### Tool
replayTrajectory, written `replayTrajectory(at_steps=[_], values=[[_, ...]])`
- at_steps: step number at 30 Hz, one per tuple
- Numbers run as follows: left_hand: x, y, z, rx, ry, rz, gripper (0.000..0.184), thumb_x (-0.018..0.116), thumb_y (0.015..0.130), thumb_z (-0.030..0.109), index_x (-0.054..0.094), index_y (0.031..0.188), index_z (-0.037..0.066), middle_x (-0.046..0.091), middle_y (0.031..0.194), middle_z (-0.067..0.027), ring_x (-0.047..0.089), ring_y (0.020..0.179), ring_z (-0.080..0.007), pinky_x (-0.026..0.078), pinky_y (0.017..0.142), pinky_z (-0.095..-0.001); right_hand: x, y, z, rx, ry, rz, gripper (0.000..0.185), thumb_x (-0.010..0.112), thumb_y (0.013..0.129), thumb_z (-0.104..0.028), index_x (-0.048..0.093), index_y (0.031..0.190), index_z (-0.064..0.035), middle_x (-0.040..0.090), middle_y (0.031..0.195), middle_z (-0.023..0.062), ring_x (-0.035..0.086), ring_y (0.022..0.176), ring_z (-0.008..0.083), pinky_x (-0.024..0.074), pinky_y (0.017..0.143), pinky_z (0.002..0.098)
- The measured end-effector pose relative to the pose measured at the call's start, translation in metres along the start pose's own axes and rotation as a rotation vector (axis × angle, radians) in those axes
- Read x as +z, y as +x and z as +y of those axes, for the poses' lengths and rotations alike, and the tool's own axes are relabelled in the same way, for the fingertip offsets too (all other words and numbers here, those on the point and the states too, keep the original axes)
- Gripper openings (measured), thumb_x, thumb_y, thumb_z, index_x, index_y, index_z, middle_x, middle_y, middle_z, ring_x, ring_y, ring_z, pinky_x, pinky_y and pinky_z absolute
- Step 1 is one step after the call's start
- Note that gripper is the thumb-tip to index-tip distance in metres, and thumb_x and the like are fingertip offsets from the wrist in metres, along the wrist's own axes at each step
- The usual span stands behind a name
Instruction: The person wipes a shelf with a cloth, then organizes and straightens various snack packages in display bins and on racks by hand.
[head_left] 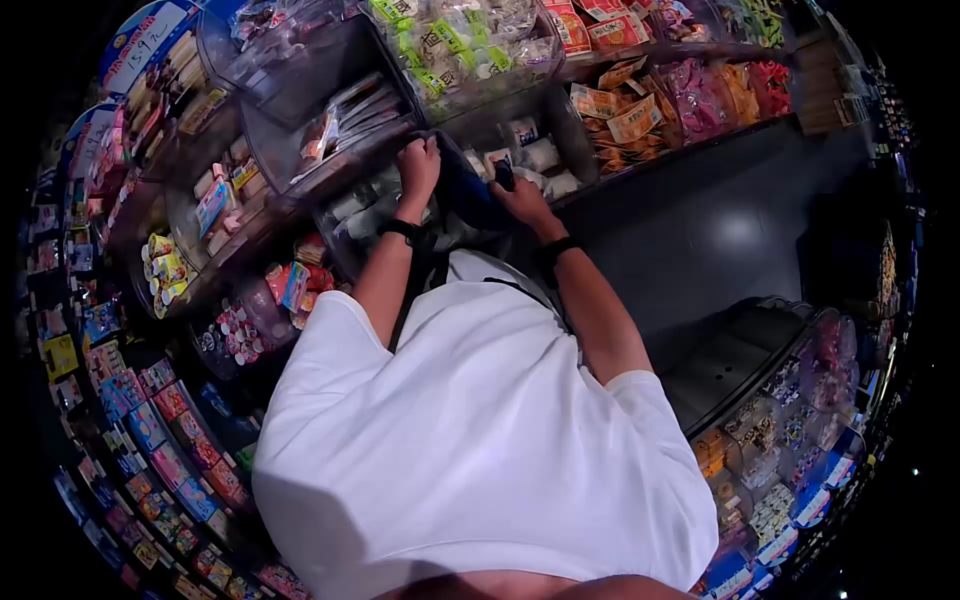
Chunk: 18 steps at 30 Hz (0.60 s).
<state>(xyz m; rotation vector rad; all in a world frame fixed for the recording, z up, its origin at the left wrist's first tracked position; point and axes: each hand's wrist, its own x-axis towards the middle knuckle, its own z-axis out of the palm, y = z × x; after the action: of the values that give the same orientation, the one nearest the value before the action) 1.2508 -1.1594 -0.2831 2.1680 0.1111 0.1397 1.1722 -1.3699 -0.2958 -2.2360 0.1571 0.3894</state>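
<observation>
A dark blue bag-like thing [468, 190] hangs between my two hands, in front of the lower bins. My left hand [418, 170] is closed at its left upper edge, fingers curled. My right hand [524, 200] is closed around a small dark piece [503, 174] that sticks up from the fist; whether it belongs to the blue thing I cannot tell. Just beyond my right hand, a clear bin holds white wrapped packs [540, 155]. Above my left hand stands a bin with several flat silvery packets [352, 120]. Dark bands circle both wrists.
Candy bins with orange packets [635, 120], pink bags [697, 100] and green-and-white packets [440, 50] line the far side. Yellow cups [165, 270] sit at the left. Dark floor [720, 230] lies to the right, with another bin stand [770, 430] behind it.
</observation>
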Motion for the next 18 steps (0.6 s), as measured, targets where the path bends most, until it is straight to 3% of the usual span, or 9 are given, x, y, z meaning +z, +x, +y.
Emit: replayTrajectory(at_steps=[1,5,7,9,12,13,15,16,18], values=[[0.012,0.014,-0.013,0.211,0.139,0.082,0.032,0.062,0.089,0.023,0.059,0.072,-0.003,0.059,0.072,-0.0234,0.058,0.079,-0.0438,0.045,0.072,-0.0512,0.006,0.002,0.001,-0.043,-0.015,0.118,0.057,0.062,0.085,-0.052,0.065,0.099,0.0029,0.068,0.085,0.0239,0.067,0.087,0.0387,0.0504,0.077,0.0443],[0.030,0.022,-0.026,0.137,0.295,-0.047,0.028,0.065,0.087,0.022,0.052,0.077,-0.001,0.056,0.081,-0.0216,0.056,0.085,-0.0432,0.043,0.074,-0.0512,0.020,0.017,0.021,-0.050,0.048,-0.235,0.049,0.065,0.087,-0.039,0.059,0.115,0.0006,0.068,0.089,0.0220,0.067,0.084,0.0373,0.0507,0.074,0.0422],[0.030,0.009,-0.018,0.184,0.215,-0.058,0.028,0.068,0.085,0.017,0.047,0.086,-0.001,0.054,0.083,-0.0200,0.055,0.086,-0.0444,0.043,0.074,-0.0523,0.010,-0.005,0.010,-0.508,0.214,-0.002,0.047,0.066,0.086,-0.037,0.059,0.114,-0.0007,0.067,0.085,0.0220,0.066,0.078,0.0370,0.0500,0.069,0.0428],[0.036,-0.007,-0.027,0.189,0.146,-0.116,0.028,0.068,0.084,0.012,0.044,0.092,-0.001,0.054,0.084,-0.0219,0.055,0.083,-0.0458,0.045,0.071,-0.0519,-0.015,-0.020,0.007,-0.457,-0.005,-0.177,0.043,0.071,0.082,-0.036,0.062,0.107,-0.0022,0.065,0.079,0.0236,0.063,0.075,0.0395,0.0496,0.066,0.0439],[0.034,-0.036,-0.018,0.107,0.176,-0.304,0.026,0.066,0.085,0.012,0.044,0.091,0.000,0.055,0.079,-0.0229,0.055,0.081,-0.0472,0.043,0.068,-0.0524,-0.056,-0.038,0.015,-0.472,-0.181,-0.231,0.043,0.072,0.079,-0.041,0.065,0.103,-0.0061,0.066,0.079,0.0203,0.064,0.074,0.0388,0.0509,0.068,0.0452],[0.036,-0.043,-0.015,-0.005,0.228,-0.355,0.026,0.067,0.085,0.012,0.044,0.087,0.001,0.054,0.073,-0.0162,0.058,0.073,-0.0371,0.043,0.063,-0.0462,-0.062,-0.040,0.022,-0.504,-0.157,-0.141,0.046,0.073,0.077,-0.044,0.066,0.103,-0.0068,0.067,0.082,0.0190,0.064,0.077,0.0384,0.0518,0.070,0.0462],[0.037,-0.046,-0.024,-0.412,-0.013,-0.383,0.026,0.068,0.084,0.011,0.043,0.081,0.006,0.049,0.069,-0.0053,0.054,0.066,-0.0194,0.040,0.057,-0.0372,-0.090,-0.046,0.023,-0.296,-0.213,-0.301,0.043,0.072,0.077,-0.034,0.063,0.112,-0.0108,0.067,0.091,0.0187,0.064,0.086,0.0386,0.0520,0.075,0.0457],[0.034,-0.042,-0.025,-0.623,-0.194,-0.438,0.029,0.070,0.083,0.010,0.041,0.079,0.010,0.043,0.069,0.0020,0.044,0.064,-0.0090,0.037,0.053,-0.0305,-0.082,-0.043,0.047,-0.295,-0.228,-0.264,0.045,0.070,0.076,-0.022,0.061,0.119,-0.0127,0.067,0.096,0.0177,0.064,0.088,0.0369,0.0523,0.076,0.0447],[0.035,-0.041,-0.028,-0.617,-0.272,-0.366,0.030,0.070,0.083,0.010,0.040,0.076,0.011,0.043,0.069,0.0020,0.043,0.059,-0.0084,0.038,0.051,-0.0280,-0.066,-0.033,0.074,-0.321,-0.285,-0.267,0.047,0.069,0.074,-0.017,0.060,0.121,-0.0136,0.067,0.099,0.0170,0.064,0.089,0.0366,0.0525,0.076,0.0447]])
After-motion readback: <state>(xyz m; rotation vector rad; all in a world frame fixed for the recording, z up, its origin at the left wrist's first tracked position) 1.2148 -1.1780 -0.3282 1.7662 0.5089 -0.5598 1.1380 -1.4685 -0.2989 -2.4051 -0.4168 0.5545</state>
